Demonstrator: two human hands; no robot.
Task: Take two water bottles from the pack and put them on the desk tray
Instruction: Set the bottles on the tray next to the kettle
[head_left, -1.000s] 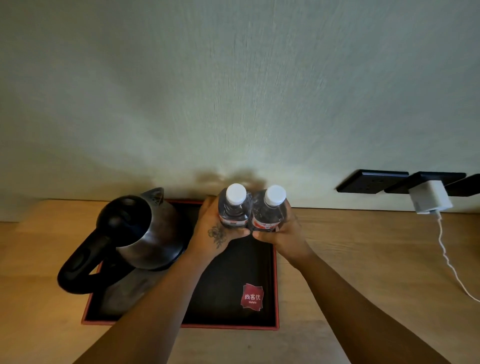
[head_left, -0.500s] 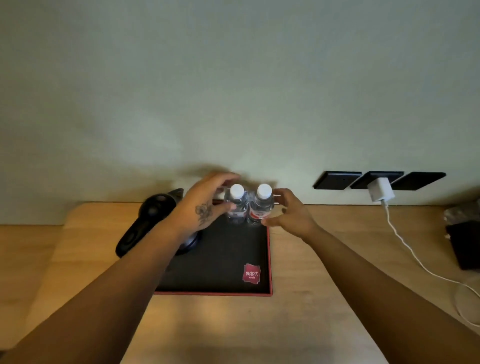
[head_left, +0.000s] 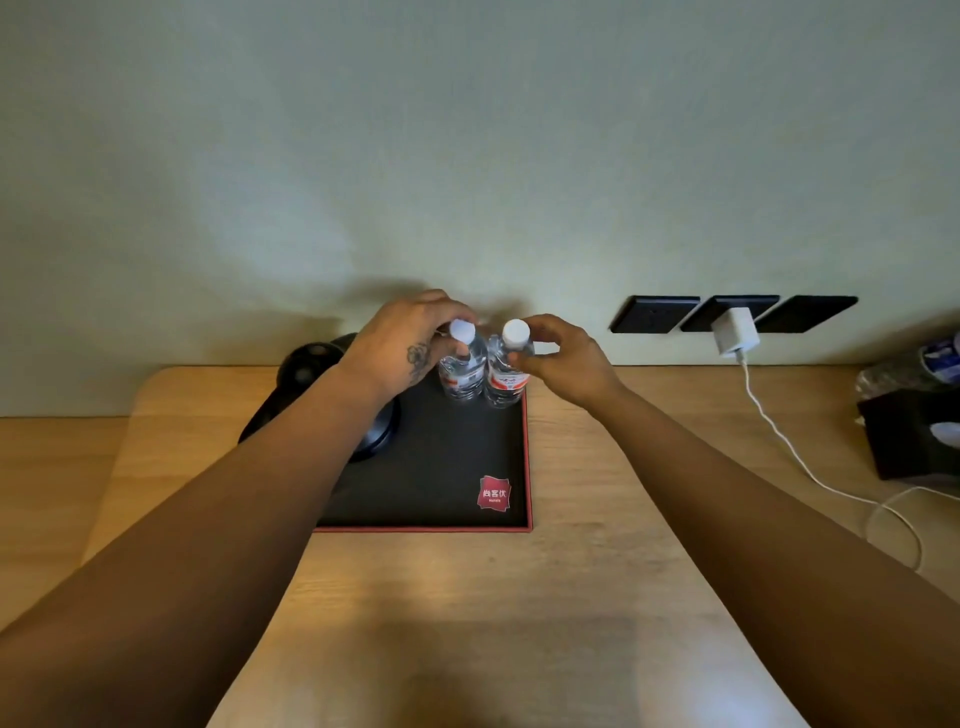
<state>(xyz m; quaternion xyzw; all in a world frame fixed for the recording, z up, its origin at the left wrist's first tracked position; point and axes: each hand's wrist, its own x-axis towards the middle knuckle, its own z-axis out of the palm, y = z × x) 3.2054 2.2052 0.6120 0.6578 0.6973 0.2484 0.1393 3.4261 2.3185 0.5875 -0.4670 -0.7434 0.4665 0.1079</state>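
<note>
Two clear water bottles with white caps stand upright, side by side and touching, in the back right corner of the black, red-edged desk tray (head_left: 441, 467). My left hand (head_left: 410, 338) curls its fingers around the cap and neck of the left bottle (head_left: 462, 376). On the right bottle (head_left: 505, 383), my right hand (head_left: 563, 356) pinches the neck just under the cap, thumb on the shoulder. The plastic-wrapped pack of bottles (head_left: 935, 364) lies at the far right edge of the desk, partly cut off.
A dark kettle (head_left: 306, 364) sits on the tray's left side, mostly behind my left forearm. A white charger (head_left: 735, 332) is plugged into black wall sockets, and its cable (head_left: 789, 447) trails across the desk. A dark box (head_left: 909, 441) stands far right.
The bottles were set down on the tray and both hands opened off them half a second ago. Now both hands are back at the bottle necks. The view has pulled back.
</note>
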